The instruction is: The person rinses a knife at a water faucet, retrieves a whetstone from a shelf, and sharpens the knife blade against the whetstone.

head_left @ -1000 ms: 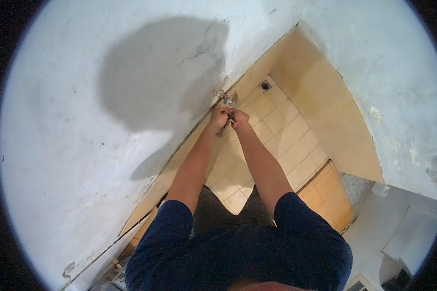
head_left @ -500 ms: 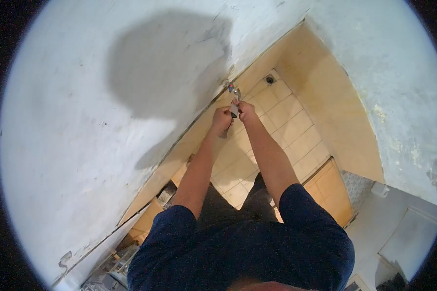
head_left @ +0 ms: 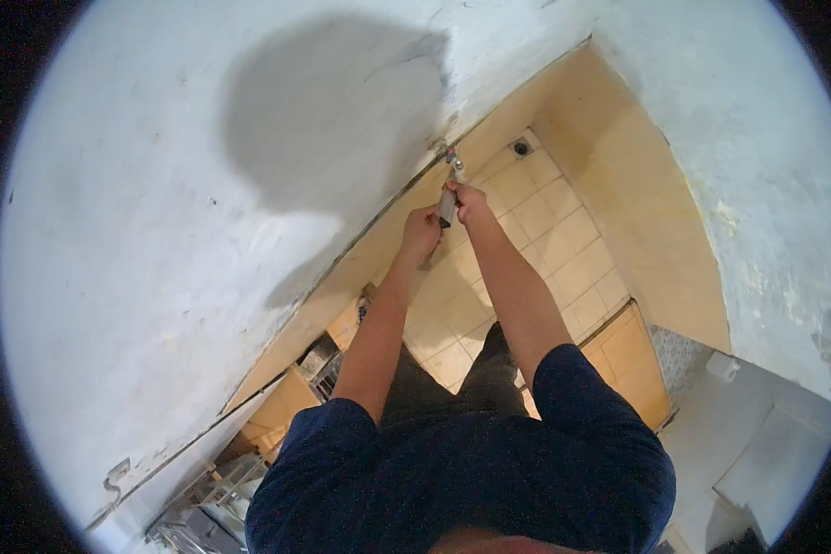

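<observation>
Beige tiled floor [head_left: 561, 235] is spreading below a wall tap [head_left: 456, 163], near which the right hand [head_left: 472, 202], fingers closed, is gripping a slim grey object [head_left: 447, 205], while the half-curled left hand [head_left: 420, 233] is apparently steadying its dark end, contact unclear.
</observation>
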Demonstrator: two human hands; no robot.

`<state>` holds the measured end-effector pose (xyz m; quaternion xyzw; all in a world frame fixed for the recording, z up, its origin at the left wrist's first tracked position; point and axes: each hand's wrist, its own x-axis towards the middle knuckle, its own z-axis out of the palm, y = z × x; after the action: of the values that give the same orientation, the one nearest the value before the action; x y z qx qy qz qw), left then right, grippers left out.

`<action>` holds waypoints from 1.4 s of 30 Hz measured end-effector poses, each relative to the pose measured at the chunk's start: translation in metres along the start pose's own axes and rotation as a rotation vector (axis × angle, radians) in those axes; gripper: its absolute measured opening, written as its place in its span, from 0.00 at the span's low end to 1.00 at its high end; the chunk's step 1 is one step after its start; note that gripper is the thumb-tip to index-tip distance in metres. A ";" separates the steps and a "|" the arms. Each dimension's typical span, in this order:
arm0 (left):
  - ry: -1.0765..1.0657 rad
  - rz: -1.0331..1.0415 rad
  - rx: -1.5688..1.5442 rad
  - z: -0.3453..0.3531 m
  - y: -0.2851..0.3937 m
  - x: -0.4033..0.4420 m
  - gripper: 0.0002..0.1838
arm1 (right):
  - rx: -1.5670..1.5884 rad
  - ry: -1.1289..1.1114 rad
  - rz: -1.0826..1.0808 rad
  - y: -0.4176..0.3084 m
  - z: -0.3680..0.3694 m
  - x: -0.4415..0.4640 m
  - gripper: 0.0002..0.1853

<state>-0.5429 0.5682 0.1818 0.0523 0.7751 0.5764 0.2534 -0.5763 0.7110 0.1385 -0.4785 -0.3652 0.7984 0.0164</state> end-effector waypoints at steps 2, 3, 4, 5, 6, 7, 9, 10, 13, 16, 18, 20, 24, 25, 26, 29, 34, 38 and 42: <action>-0.018 -0.009 0.000 -0.002 -0.002 0.003 0.15 | -0.022 -0.050 -0.030 -0.001 -0.003 0.014 0.07; -0.028 -0.006 -0.007 -0.001 -0.009 0.006 0.15 | -0.062 -0.072 -0.058 0.001 -0.007 0.023 0.07; -0.040 -0.003 -0.013 0.000 -0.009 0.007 0.15 | -0.102 -0.094 -0.087 0.001 -0.009 0.030 0.07; -0.029 -0.006 0.005 0.001 -0.010 0.007 0.15 | -0.064 -0.065 -0.086 0.001 -0.009 0.038 0.06; -0.016 -0.010 0.023 0.000 -0.006 0.004 0.15 | -0.029 -0.037 -0.084 0.002 -0.008 0.044 0.06; -0.001 -0.013 0.040 0.000 -0.003 0.001 0.15 | 0.005 -0.010 -0.082 0.002 -0.008 0.052 0.05; -0.018 -0.047 0.018 0.001 0.001 -0.003 0.15 | 0.099 -0.037 -0.086 0.000 -0.009 0.063 0.04; -0.027 -0.068 0.008 0.000 0.001 -0.005 0.16 | 0.147 -0.049 -0.084 0.002 -0.010 0.065 0.04; -0.043 -0.048 -0.045 0.000 -0.010 -0.007 0.15 | -0.049 -0.058 -0.115 -0.004 -0.013 0.048 0.06; -0.069 -0.073 -0.031 -0.002 -0.019 -0.006 0.14 | -0.117 -0.029 -0.150 -0.002 -0.013 0.057 0.03; -0.071 -0.096 -0.046 -0.007 -0.001 -0.019 0.14 | 0.026 -0.038 -0.160 0.020 -0.024 0.151 0.02; -0.020 -0.037 -0.005 -0.010 -0.001 -0.030 0.14 | 0.108 -0.014 -0.179 0.002 -0.039 0.180 0.02; 0.024 -0.032 -0.049 -0.022 0.000 -0.035 0.15 | -0.165 -0.033 -0.276 -0.059 -0.068 0.105 0.09; -0.009 -0.098 -0.127 -0.019 0.005 -0.031 0.16 | -0.303 -0.051 -0.332 -0.055 -0.074 0.092 0.09; 0.054 -0.044 -0.007 -0.011 0.004 -0.023 0.16 | -0.445 -0.067 -0.393 -0.051 -0.079 0.078 0.10; 0.258 0.126 0.179 0.026 -0.027 0.016 0.18 | -0.611 -0.087 -0.745 -0.005 -0.074 0.069 0.12; 0.287 0.353 0.446 0.058 -0.023 0.040 0.11 | -0.784 0.094 -0.826 0.005 -0.040 0.005 0.15; 0.293 0.428 0.565 0.055 -0.023 0.031 0.10 | -0.934 0.109 -0.856 0.003 -0.035 0.007 0.18; 0.289 0.426 0.587 0.045 -0.003 0.006 0.15 | -0.773 0.078 -0.682 -0.005 -0.026 0.004 0.16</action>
<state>-0.5275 0.6081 0.1676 0.2004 0.9066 0.3713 -0.0095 -0.5600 0.7311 0.1315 -0.3327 -0.7678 0.5361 0.1113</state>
